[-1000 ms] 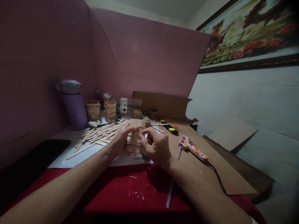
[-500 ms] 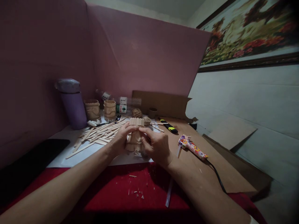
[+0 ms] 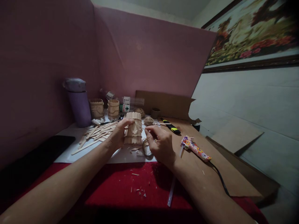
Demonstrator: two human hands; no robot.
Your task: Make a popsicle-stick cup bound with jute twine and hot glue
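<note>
My left hand (image 3: 119, 133) is wrapped round the left side of a small cup made of wooden craft sticks (image 3: 133, 127), its scalloped rim upward. Bands of twine run around the cup near its top and bottom. Just right of the cup, my right hand (image 3: 160, 141) pinches thumb and forefinger together on twine. A loop of this twine (image 3: 145, 151) hangs below the fingers, over the white paper. The tip of the pinch is small and dim.
Loose craft sticks (image 3: 99, 134) lie left on white paper (image 3: 67, 155). Behind are two stick cups (image 3: 113, 109), a purple tumbler (image 3: 79, 107) and a twine ball (image 3: 149, 121). A utility knife (image 3: 171, 127) and flowered glue gun (image 3: 195, 149) lie right on brown board.
My right hand has drawn away from the cup to the right, pinching the twine. The cup now shows more of its side and stands a little higher in view.
</note>
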